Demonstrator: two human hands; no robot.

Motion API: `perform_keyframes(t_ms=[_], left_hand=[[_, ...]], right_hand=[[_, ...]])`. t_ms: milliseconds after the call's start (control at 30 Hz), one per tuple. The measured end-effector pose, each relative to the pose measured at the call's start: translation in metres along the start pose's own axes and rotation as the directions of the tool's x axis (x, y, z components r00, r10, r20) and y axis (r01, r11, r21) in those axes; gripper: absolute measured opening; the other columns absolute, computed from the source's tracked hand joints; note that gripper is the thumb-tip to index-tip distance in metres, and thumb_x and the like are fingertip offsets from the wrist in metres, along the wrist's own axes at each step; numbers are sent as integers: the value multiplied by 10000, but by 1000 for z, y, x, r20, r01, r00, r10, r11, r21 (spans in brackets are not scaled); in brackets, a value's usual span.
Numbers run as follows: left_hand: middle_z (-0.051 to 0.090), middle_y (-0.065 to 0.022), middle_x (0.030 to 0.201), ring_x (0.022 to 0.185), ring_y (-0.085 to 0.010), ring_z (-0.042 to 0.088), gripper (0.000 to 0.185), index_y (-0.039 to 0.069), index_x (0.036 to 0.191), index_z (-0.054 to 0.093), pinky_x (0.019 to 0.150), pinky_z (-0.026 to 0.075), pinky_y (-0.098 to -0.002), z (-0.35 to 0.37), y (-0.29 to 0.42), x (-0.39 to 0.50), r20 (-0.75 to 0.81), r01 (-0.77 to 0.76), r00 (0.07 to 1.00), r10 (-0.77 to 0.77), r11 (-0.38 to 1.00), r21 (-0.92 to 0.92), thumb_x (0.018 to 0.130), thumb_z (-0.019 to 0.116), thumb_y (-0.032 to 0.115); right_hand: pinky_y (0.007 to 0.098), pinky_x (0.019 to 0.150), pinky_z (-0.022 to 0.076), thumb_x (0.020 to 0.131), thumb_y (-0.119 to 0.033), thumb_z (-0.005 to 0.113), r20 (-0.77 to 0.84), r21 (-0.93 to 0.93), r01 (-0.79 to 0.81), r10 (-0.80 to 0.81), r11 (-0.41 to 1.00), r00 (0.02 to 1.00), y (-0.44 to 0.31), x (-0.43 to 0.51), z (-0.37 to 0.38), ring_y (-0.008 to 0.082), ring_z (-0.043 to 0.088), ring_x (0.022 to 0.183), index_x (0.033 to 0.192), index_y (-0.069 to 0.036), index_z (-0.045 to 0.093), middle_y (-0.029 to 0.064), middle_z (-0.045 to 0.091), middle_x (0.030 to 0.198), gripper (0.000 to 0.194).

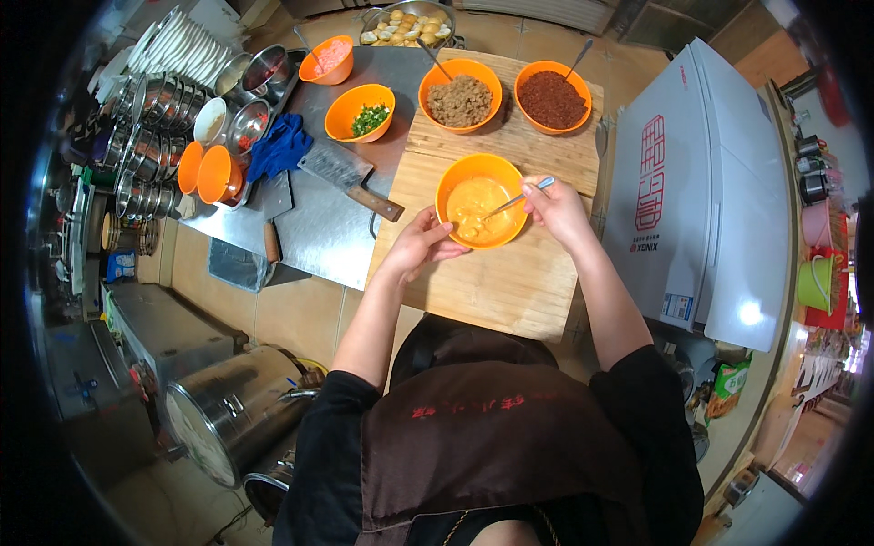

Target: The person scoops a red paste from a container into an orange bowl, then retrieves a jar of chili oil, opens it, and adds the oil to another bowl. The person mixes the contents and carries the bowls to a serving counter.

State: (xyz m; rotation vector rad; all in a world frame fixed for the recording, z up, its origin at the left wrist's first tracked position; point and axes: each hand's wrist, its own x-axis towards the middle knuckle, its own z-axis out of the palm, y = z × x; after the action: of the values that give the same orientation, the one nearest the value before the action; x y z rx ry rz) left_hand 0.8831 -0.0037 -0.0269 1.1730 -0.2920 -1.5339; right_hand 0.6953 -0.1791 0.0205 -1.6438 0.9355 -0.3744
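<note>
An orange bowl (513,179) of yellow-orange, lumpy liquid (471,198) is before me over the wooden board (505,293). My left hand (427,239) grips its lower left rim, thumb on the edge and fingers underneath. Between the thumb and fingers of my right hand (554,208) is a metal spoon (509,205), its lower end sunk in the liquid. Farther back on the board, one orange bowl (459,101) holds a brown crumbly mass and another (553,99) a dark red one, each with a spoon handle sticking up.
On the steel table (321,239) lie a cleaver (348,174), a second wooden-handled blade (274,211) and a blue cloth (280,147). Orange bowls hold chopped greens (369,119) and pink paste (332,54). A white chest freezer (669,184) stands right; a steel pot (232,403) is lower left.
</note>
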Motion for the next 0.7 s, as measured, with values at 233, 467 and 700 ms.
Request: perform_keyframes(t_ms=[233,467,700], left_hand=[[493,-103,1258,1039,-250,603,636,108,1394,249,904,501,-389,-6,-4,6,84,21,996,-23,999,27,892,572,326],[415,-105,1312,1162,-246,508,589,105,1389,244,884,525,-390,-10,-10,19,83,2,997,12,986,-166,893,547,197],[479,-104,1214,1038,-225,580,619,157,1357,239,817,541,-346,-27,1,-1,67,-75,993,93,970,-233,827,522,4]], right_hand=[[336,844,482,880,-430,596,265,40,53,-62,998,962,29,-6,-4,185,541,1048,1345,2,354,120,525,1211,679],[306,835,493,975,-409,410,297,284,-91,3,955,955,42,-12,18,132,532,1052,1384,-53,336,69,491,1244,548],[320,856,500,981,-382,405,497,379,-107,-105,919,862,39,5,-4,175,590,1011,1342,-31,392,103,479,1298,504]])
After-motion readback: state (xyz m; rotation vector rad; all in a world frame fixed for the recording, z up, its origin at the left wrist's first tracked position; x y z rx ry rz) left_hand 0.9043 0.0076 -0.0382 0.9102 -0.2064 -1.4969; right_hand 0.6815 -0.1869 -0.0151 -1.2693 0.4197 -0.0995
